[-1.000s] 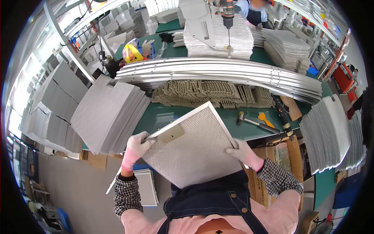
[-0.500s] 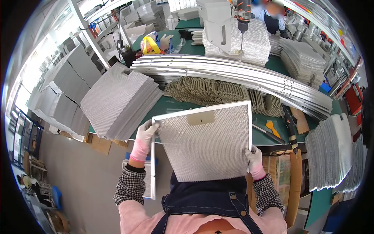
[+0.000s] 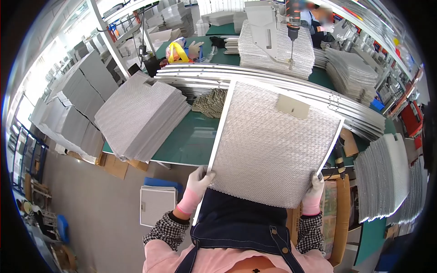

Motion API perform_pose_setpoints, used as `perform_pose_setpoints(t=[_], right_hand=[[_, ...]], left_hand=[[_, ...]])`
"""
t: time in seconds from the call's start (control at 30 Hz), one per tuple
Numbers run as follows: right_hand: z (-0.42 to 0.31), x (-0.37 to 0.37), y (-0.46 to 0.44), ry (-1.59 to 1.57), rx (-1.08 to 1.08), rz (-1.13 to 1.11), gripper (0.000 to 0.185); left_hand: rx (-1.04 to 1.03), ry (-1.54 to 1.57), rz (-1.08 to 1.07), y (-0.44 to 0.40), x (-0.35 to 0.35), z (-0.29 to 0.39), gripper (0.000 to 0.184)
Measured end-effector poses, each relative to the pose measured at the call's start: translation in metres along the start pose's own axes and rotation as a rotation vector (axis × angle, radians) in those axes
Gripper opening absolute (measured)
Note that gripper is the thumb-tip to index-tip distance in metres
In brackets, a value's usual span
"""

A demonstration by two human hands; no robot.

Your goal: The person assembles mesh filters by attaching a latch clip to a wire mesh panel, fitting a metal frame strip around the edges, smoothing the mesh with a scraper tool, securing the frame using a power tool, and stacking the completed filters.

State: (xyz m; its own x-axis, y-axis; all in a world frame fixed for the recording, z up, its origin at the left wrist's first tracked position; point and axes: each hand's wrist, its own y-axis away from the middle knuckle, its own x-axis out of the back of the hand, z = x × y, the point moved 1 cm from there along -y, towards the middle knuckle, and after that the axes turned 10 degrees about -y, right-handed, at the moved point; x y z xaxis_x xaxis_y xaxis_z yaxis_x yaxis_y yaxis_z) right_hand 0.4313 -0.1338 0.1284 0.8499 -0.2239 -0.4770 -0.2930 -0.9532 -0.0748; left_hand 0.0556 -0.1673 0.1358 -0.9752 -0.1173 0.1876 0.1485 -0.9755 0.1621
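Note:
In front of my body, tilted, is a silver metal mesh filter panel (image 3: 268,150) with a pale rectangular plate (image 3: 292,107) near its far edge. Narrow white metal frame strips run along its left, far and right sides; the near mesh edge is bare. My left hand (image 3: 196,186), in a white and pink glove, is closed on the left frame strip (image 3: 219,132), whose end sticks out below the hand. On the right, my gloved right hand (image 3: 313,193) grips the lower right edge, its fingers partly hidden behind the panel.
Mesh sheets (image 3: 136,113) are stacked at the left of the green table (image 3: 191,145). Long metal strips (image 3: 191,73) lie across it, with small brown-grey pieces (image 3: 210,103) before them. A drill (image 3: 293,27) stands at the back. More mesh sheets (image 3: 380,177) stand right; a co-worker (image 3: 318,27) is behind.
The panel has turned clockwise and shifted right and away from me. My left hand has moved right and down along with the left strip, which now lies along the mesh edge.

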Motion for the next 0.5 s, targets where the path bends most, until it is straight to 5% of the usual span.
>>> perform_pose_setpoints(t=[0.17,0.2,0.33,0.4,0.5], right_hand=[[-0.007,0.019,0.009,0.240,0.134,0.033,0.044],[-0.013,0.019,0.012,0.241,0.139,0.033,0.044],[-0.018,0.019,0.017,0.009,0.036,0.009,0.045],[-0.003,0.042,0.015,-0.145,0.147,0.071,0.042],[-0.030,0.016,0.011,-0.240,0.195,0.202,0.030]], left_hand=[[-0.029,-0.043,-0.041,0.013,-0.002,0.007,0.024],[-0.188,-0.159,-0.025,0.013,-0.002,0.013,0.026],[-0.581,-0.517,0.117,0.018,-0.001,0.036,0.037],[-0.702,-0.567,0.190,0.018,-0.006,0.054,0.041],[-0.640,-0.384,0.185,0.011,-0.016,0.068,0.041]])
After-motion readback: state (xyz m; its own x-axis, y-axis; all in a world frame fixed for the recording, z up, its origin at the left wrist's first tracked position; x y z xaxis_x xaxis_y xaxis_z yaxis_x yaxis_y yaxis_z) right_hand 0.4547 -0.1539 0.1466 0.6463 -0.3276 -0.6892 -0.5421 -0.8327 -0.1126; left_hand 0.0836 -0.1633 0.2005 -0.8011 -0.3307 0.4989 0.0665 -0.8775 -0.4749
